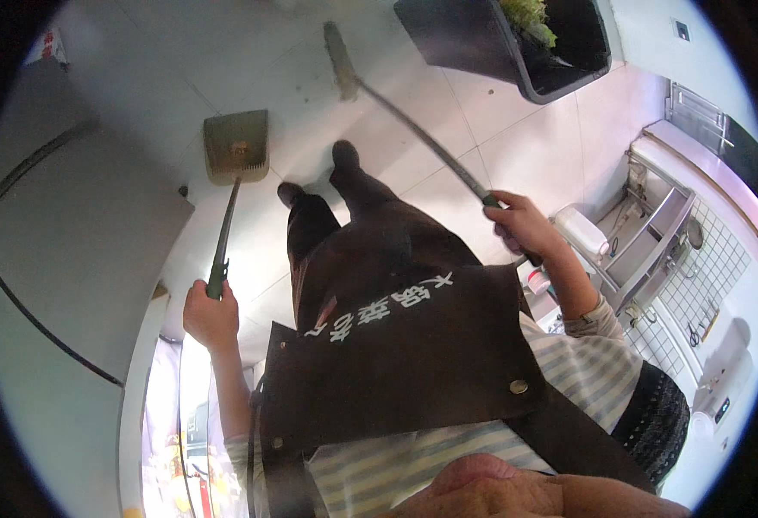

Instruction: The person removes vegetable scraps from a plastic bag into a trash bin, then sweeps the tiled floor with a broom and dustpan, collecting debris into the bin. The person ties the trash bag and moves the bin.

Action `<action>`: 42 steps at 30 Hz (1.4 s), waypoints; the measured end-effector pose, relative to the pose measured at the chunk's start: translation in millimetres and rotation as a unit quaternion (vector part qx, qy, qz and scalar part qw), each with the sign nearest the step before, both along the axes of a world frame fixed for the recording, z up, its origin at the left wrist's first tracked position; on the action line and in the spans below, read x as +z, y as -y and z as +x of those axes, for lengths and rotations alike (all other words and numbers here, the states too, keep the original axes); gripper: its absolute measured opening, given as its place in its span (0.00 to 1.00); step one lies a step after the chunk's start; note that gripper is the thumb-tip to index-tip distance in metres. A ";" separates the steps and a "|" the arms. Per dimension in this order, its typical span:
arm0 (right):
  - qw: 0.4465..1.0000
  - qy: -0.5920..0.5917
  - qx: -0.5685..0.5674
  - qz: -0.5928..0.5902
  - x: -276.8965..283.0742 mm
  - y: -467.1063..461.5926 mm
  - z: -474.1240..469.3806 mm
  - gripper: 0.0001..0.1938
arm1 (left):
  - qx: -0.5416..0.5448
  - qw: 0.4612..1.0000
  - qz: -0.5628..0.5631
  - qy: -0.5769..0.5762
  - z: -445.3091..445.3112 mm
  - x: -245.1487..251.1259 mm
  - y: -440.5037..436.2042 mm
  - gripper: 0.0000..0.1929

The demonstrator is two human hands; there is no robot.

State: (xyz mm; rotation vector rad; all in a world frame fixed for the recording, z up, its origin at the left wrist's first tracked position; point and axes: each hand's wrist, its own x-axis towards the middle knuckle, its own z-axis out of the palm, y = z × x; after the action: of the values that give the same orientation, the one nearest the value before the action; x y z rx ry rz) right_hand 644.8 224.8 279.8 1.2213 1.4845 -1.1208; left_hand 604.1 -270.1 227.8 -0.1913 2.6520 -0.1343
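Note:
My left hand (212, 314) grips the green end of a long-handled dustpan's pole. The pan (236, 147), with a comb-like toothed edge near the handle, rests on the tiled floor ahead of my feet and has some brownish matter in it. My right hand (522, 223) is closed around the green grip of a broom (424, 139). Its pole slants up and left to the narrow broom head (340, 61), which lies on the floor to the right of the dustpan. A few small dark bits of debris (491, 92) dot the tiles.
A black bin (524, 55) with leafy green scraps (531, 19) stands at the upper right. On the right are a metal sink (650, 239), a white jug (581, 230) and a wire grid (702, 265). A large pale cabinet-like surface (94, 226) fills the left side.

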 end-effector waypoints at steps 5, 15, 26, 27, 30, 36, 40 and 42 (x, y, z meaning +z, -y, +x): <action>0.938 -0.085 0.287 0.177 -18.7 -14.1 3.9 0.21 | -0.001 1.000 -0.006 0.007 2.1 0.8 -2.9 0.14; 0.903 -0.148 0.368 0.163 -159.0 49.2 74.5 0.19 | -0.006 0.999 -0.031 0.012 -0.9 5.5 -19.8 0.13; 0.964 -0.116 0.188 0.150 -43.2 29.2 48.3 0.20 | 0.011 0.999 -0.013 0.027 3.2 3.4 4.0 0.14; 0.980 -0.090 0.115 0.134 -46.7 30.1 34.0 0.19 | 0.012 1.000 -0.008 0.028 4.9 2.5 5.0 0.14; 0.983 -0.163 -0.076 0.037 -86.3 8.1 6.7 0.09 | 0.015 0.999 -0.012 0.029 2.4 6.0 3.5 0.14; 0.817 -0.180 -0.469 -0.285 -111.0 -18.3 -87.9 0.14 | 0.028 0.999 -0.011 0.030 4.5 7.3 10.0 0.14; 0.768 -0.223 -0.471 -0.374 -178.3 -34.4 -112.6 0.13 | 0.022 1.000 -0.013 0.018 3.9 3.4 14.1 0.13; 0.740 -0.205 -0.489 -0.414 -221.8 -45.7 -118.9 0.12 | 0.015 1.000 -0.011 0.021 1.5 3.2 13.8 0.13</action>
State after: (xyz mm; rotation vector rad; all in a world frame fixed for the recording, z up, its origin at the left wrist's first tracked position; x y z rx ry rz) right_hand 525.9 270.5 58.0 1.0736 0.2976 -2.5294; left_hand 605.6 -284.0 231.0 -0.2335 2.6052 -0.1562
